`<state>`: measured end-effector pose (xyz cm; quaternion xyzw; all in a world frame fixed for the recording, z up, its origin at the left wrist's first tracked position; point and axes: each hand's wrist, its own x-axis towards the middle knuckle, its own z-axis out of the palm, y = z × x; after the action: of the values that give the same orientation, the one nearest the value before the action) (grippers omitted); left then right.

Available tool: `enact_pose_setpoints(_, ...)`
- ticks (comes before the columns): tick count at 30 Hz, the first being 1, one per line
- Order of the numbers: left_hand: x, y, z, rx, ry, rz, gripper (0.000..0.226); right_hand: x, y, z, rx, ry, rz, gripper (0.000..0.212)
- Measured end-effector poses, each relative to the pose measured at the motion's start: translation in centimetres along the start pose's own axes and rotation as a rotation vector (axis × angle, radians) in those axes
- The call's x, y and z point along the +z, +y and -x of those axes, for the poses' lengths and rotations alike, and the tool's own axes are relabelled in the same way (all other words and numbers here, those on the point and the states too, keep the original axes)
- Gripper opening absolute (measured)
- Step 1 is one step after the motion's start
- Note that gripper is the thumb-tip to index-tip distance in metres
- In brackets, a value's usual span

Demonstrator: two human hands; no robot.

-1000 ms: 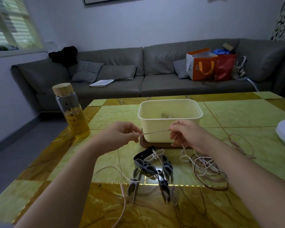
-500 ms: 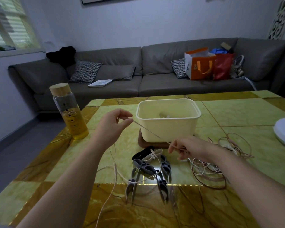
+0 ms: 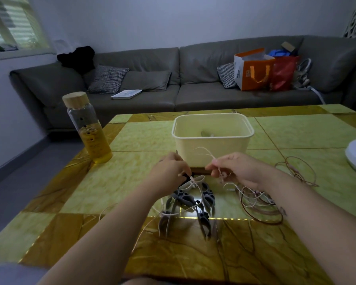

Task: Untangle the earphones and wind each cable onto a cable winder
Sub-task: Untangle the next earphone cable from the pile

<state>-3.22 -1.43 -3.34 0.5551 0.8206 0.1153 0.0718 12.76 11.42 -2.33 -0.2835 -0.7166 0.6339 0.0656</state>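
Both hands meet just in front of the cream tub [image 3: 212,140], above the green-and-amber worktop [image 3: 132,182]. The left hand [image 3: 170,171] has a narrow grip, fingertips pinched on a pale earphone cable [image 3: 209,154]. The right hand [image 3: 234,171] pinches the same cable, and small loops stand up above its fingers. The remaining tangle [image 3: 257,202] lies on the worktop just right of the right wrist, with reddish and white strands intermixed. The grey and white cable winders [image 3: 203,194] lie in a heap between the forearms, none visibly wound. Pale strands cross the winder heap, so a firm pull could snag there and drag a winder along. Drawing the two grips apart while a loop is closed would probably tighten a knot, not free it. One run of cable trails toward the near edge under the left forearm and might slip off. The bottle [image 3: 88,128] stands well apart to the left, out of likely reach.
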Motion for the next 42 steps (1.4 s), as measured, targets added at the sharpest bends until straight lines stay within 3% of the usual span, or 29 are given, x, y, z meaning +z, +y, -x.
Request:
enact_pose_setpoints(3,0.7,1.5,0.3,0.075,-0.027,-0.013,0.016,0.1,0.2,-0.1,0.003,0.046,-0.055,0.02)
enact_pose_setpoints(9,4.2,3.4,1.3,0.236,-0.413,-0.126,0.034,0.1,0.2,0.2,0.046,0.066,-0.118,0.013)
enact_pose_setpoints(13,5.2,4.0,1.7,0.229,-0.425,-0.22,0.041,0.0,0.2,0.5,0.06,0.073,-0.064,0.009)
enact_pose_setpoints(18,5.3,4.7,2.2,0.187,-0.437,-0.279,0.049,-0.2,0.2,0.4,0.005,0.136,0.015,0.022)
enact_pose_setpoints(24,5.3,5.0,2.9,0.135,-0.416,-0.261,0.036,-0.3,-0.6,0.6,-0.067,0.242,0.269,0.02)
enact_pose_setpoints(29,1.3,4.2,2.6,0.036,-0.43,0.054,0.029,-0.1,-1.7,0.9,-0.143,0.265,0.29,0.018)
enact_pose_setpoints(32,-1.3,3.3,2.3,-0.078,-0.418,0.377,0.023,0.0,-2.0,1.1,-0.169,0.275,0.252,0.019)
enact_pose_setpoints(42,0.0,2.0,2.3,-0.225,-0.097,1.265,0.026,0.4,-2.3,2.2,-0.22,0.215,0.086,0.017)
